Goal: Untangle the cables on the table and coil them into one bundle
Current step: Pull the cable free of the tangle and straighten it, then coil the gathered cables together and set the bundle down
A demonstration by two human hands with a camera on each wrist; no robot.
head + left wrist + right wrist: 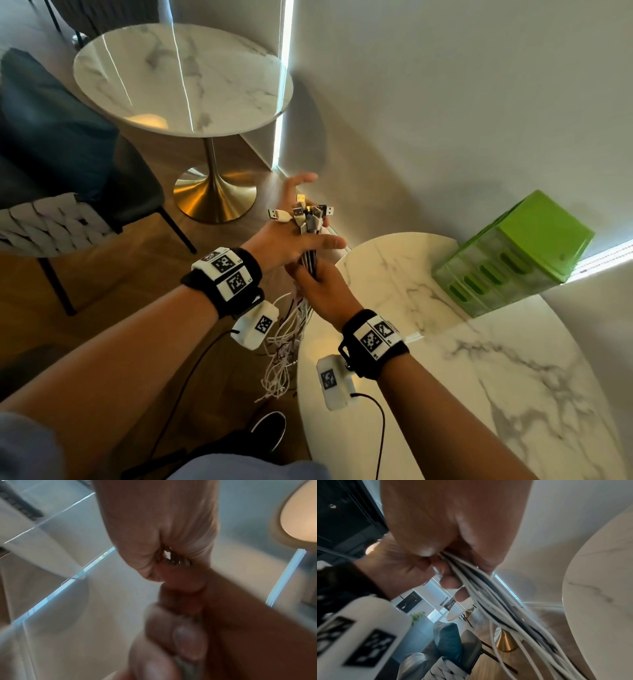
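Note:
A bundle of white and dark cables (310, 255) stands upright between my two hands, just off the left edge of the marble table (496, 359). Their USB plugs (303, 212) fan out at the top. My left hand (284, 240) holds the bundle just under the plugs, with one finger and the thumb stretched out. Below it my right hand (325, 291) grips the strands in a fist. The loose ends (284, 349) hang in loops toward the floor. In the right wrist view the cables (496, 601) run out of my right palm (453, 520), past left fingers (450, 582) curled beside them.
A green plastic box (513, 253) stands at the back of the table by the wall. A second round marble table (181, 78) with a gold base is further off. A dark chair (68, 171) with a knitted throw is at left. My shoe (270, 428) is under the cables.

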